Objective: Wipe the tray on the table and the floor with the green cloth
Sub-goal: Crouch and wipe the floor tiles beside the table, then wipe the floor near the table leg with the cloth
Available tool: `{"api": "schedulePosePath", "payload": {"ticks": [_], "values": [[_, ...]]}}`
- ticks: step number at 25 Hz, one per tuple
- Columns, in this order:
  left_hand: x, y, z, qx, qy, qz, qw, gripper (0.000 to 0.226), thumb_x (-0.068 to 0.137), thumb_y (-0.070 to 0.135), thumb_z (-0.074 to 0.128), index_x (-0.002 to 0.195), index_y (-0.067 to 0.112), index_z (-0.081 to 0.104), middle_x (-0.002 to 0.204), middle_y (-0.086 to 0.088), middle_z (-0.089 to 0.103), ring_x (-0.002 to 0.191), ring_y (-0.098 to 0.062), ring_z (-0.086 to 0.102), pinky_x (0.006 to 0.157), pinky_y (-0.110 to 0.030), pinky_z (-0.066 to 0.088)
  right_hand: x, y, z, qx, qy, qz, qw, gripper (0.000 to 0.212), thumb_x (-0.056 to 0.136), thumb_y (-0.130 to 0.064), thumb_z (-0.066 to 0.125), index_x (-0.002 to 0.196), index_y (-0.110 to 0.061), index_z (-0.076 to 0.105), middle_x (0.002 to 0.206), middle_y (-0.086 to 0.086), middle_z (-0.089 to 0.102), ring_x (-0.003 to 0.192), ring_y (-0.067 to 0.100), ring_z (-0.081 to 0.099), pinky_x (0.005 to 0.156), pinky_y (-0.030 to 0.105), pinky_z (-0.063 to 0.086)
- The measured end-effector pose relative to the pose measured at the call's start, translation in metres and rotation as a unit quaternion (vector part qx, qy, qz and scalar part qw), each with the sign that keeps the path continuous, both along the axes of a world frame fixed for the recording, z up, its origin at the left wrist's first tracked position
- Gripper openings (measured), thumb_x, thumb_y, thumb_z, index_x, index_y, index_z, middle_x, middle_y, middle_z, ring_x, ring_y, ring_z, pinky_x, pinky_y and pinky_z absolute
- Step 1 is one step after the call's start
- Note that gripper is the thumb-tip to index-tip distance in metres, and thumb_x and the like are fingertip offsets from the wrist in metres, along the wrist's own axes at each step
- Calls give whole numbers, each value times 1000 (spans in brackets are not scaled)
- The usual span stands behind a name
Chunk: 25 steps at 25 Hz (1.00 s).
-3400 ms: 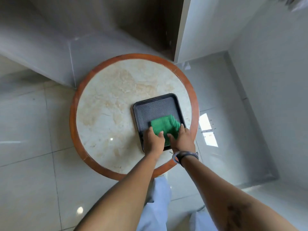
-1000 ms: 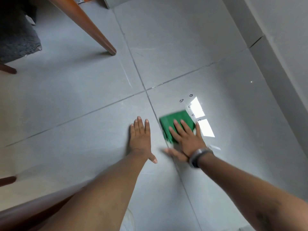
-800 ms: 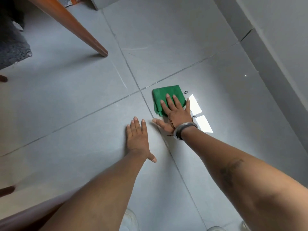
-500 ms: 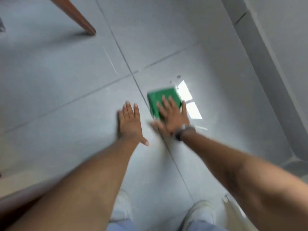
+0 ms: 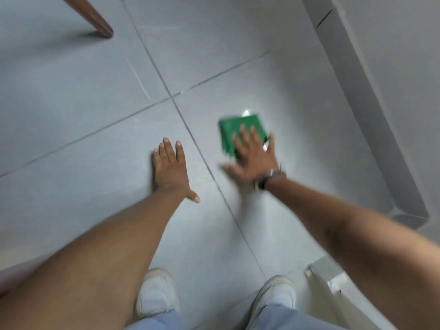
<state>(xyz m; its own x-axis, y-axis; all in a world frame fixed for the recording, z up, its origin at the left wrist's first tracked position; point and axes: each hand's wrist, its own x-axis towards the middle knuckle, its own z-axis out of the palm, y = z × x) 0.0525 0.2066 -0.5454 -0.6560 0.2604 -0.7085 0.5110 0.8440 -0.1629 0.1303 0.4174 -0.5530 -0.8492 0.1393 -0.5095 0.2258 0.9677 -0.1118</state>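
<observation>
I note the right hand [image 5: 253, 159] flat, fingers spread, pressing the green cloth [image 5: 240, 132] onto the floor [image 5: 71, 103]; left hand [image 5: 170, 166], beside it, lies open, likely bracing.

Both forearms are bare, no sleeves reaching the part in view. The right hand [image 5: 253, 160] is blurred; its wrist carries a dark band [image 5: 269, 181] with a small metallic glint, its exact make unclear. The left hand [image 5: 170, 170] wears nothing. Below are pale blue trousers [image 5: 285, 317] and off-white shoes [image 5: 157, 294], rounded at the toe.
</observation>
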Motion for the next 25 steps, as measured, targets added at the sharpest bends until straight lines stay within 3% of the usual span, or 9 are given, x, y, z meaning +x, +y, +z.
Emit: {"api": "schedulePosePath", "payload": {"ticks": [4, 8, 10, 12, 16, 19, 21, 23, 25], "values": [[2, 0, 1, 6, -7, -2, 1000, 173, 30, 80, 78, 148, 3, -22, 157, -30, -19, 148, -41, -15, 117, -56, -12, -43, 36, -6, 98, -15, -125, 987, 105, 70, -89, 4, 152, -25, 14, 164, 6, 6, 149, 30, 6, 112, 66, -4], [0, 3, 8, 0, -13, 1, 1000, 170, 36, 77, 80, 148, 2, -24, 156, -30, -22, 147, -41, -18, 117, -56, -12, 82, -42, 15, -43, -34, -69, 996, 99, 75, -87, 9, 153, -24, 16, 164, 6, 6, 150, 29, 1, 114, 64, -2], [0, -2, 9, -2, -15, -1, 1000, 168, 38, 75, 80, 148, 2, -23, 156, -31, -22, 147, -41, -18, 117, -56, -12, 95, -34, 8, -23, -9, -10, 1000, 86, 82, -77, 15, 152, -27, 20, 164, 5, 11, 150, 28, 5, 114, 68, 1], [-1, -4, 13, 1, -14, 0, 1000, 165, 40, 73, 81, 149, 1, -20, 156, -32, -19, 147, -41, -16, 118, -56, -11, 53, 0, -7, 15, 56, -69, 996, 73, 87, -61, 24, 151, -25, 23, 163, 9, 16, 149, 31, 10, 111, 72, 4], [-12, 5, 32, -60, -33, -58, 996, 155, 48, 74, 78, 152, 6, -14, 159, -30, -9, 149, -40, -10, 116, -60, -12, 3, 29, -22, 124, 34, -149, 981, 65, 92, -39, 41, 149, -15, 22, 159, 21, 19, 143, 44, 21, 109, 72, 7], [-18, 17, 59, -54, -57, -49, 996, 127, 65, 69, 72, 155, 19, -2, 162, -23, 4, 150, -37, -2, 114, -64, -7, 23, -20, -1, 127, -26, -112, 985, 55, 98, -19, 35, 149, -5, 18, 156, 31, 17, 139, 51, 25, 114, 62, 15], [-2, 19, 84, -14, -71, -23, 997, 109, 75, 63, 68, 154, 24, 5, 162, -18, 8, 150, -34, 3, 114, -65, -3, 55, -53, 18, 104, -39, -56, 992, 51, 99, -11, 31, 147, 2, 18, 151, 38, 24, 131, 52, 39, 111, 54, 26], [27, 18, 110, 33, -64, -17, 997, 90, 84, 58, 62, 153, 27, 13, 162, -15, 14, 149, -31, 8, 115, -64, 1, 70, -56, 32, 132, -15, -12, 991, 45, 95, -11, 39, 138, -1, 36, 137, 32, 49, 110, 40, 61, 102, 45, 38], [43, 9, 139, 92, -74, 49, 992, 73, 91, 48, 57, 152, 28, 21, 160, -13, 21, 147, -30, 17, 116, -59, 7, 62, -44, 67, 20, -45, -127, 991, 21, 87, -12, 51, 105, -9, 63, 99, 17, 69, 81, 30, 64, 83, 35, 47]]}}
